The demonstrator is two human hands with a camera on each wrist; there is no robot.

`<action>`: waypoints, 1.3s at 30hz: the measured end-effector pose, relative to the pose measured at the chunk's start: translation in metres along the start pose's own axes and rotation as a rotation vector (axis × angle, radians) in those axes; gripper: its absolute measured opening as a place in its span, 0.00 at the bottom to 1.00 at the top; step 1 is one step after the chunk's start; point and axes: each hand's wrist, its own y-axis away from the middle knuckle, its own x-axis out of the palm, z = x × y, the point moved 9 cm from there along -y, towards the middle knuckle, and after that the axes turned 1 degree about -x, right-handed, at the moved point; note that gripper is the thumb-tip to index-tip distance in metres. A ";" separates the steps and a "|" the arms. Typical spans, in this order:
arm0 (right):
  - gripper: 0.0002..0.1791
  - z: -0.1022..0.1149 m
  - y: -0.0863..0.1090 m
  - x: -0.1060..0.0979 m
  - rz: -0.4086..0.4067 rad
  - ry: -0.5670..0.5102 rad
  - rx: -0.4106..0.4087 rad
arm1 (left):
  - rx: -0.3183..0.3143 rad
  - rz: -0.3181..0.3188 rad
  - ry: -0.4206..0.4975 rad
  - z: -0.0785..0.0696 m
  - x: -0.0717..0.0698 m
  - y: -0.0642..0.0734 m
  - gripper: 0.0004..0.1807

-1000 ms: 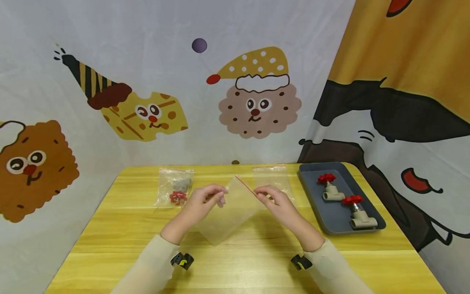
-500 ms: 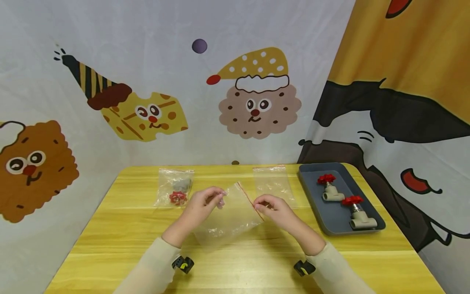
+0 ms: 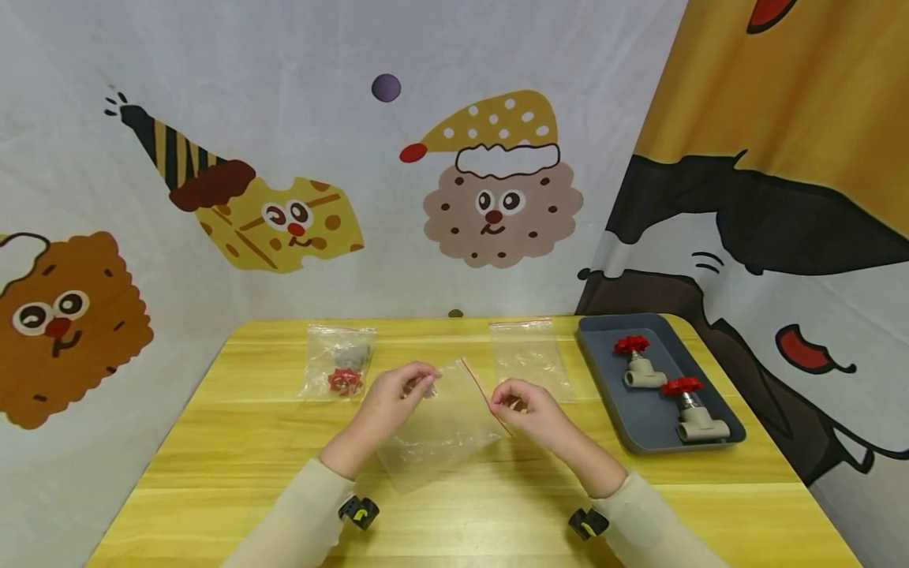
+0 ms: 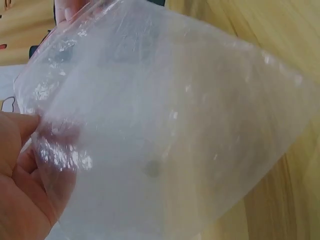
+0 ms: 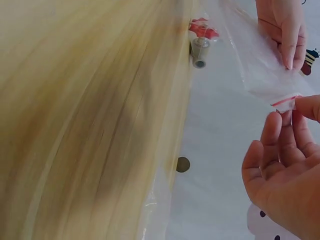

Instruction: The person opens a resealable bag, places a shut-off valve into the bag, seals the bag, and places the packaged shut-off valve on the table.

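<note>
One clear bag, pinched by left hand and right hand, seemingly for opening; next probably calls for spreading it wide.

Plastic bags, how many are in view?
3: one bag pinched by the left hand and right hand, a second bag at back left holding a red-wheeled valve, a third bag lying left of the gray tray.

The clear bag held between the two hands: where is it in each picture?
Head: the clear bag is just below the centre.
Left wrist: it fills most of the picture.
Right wrist: it is at the upper right.
Shared landmark: the wooden table, visible in all three.
</note>
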 end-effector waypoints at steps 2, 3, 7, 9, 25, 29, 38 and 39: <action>0.05 0.000 0.000 -0.001 -0.026 -0.013 -0.003 | 0.037 -0.066 -0.058 -0.005 -0.004 0.000 0.12; 0.06 0.001 0.000 -0.002 -0.042 -0.017 -0.007 | 0.068 -0.113 -0.080 -0.008 -0.007 0.000 0.13; 0.06 0.006 0.001 -0.006 -0.103 -0.012 -0.040 | 0.216 -0.304 -0.136 -0.029 -0.018 0.007 0.17; 0.05 0.011 0.002 -0.007 -0.127 0.016 -0.061 | 0.255 -0.320 -0.113 -0.038 -0.015 0.011 0.13; 0.04 0.046 0.012 0.006 -0.147 0.383 -0.243 | -0.026 -0.034 0.133 -0.031 0.023 0.010 0.17; 0.03 0.042 0.012 0.005 -0.154 0.340 -0.202 | -0.030 -0.010 0.196 -0.026 0.025 0.010 0.12; 0.04 0.042 0.010 0.009 -0.156 0.307 -0.221 | -0.079 0.012 0.262 -0.028 0.028 0.014 0.01; 0.04 0.043 0.010 0.010 -0.153 0.312 -0.231 | -0.078 0.010 0.259 -0.029 0.028 0.014 0.00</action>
